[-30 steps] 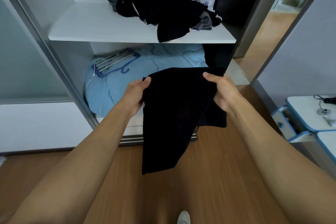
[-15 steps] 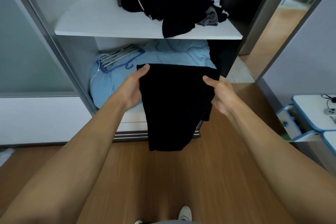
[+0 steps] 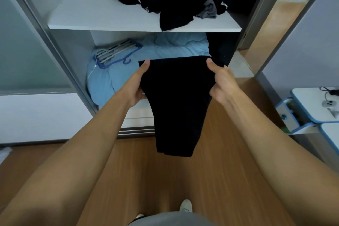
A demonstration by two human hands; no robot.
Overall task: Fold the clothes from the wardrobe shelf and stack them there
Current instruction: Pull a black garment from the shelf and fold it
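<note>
Black garment (image 3: 176, 101); white shelf (image 3: 102, 16); pale blue quilt (image 3: 165, 49); blue hanger (image 3: 119, 54); brown wood-grain floor (image 3: 165, 185).

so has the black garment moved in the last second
Yes, the black garment has drawn its hanging end up toward the wardrobe's bottom rail.

**One camera, worn at the head**

A single wide-angle view looks from the person's head forward and steeply down. The wardrobe shelf (image 3: 102, 16) sits near the top edge, close ahead; the wooden floor (image 3: 183, 180) fills the lower half, with a shoe (image 3: 185, 205) at the bottom edge, directly below.
</note>
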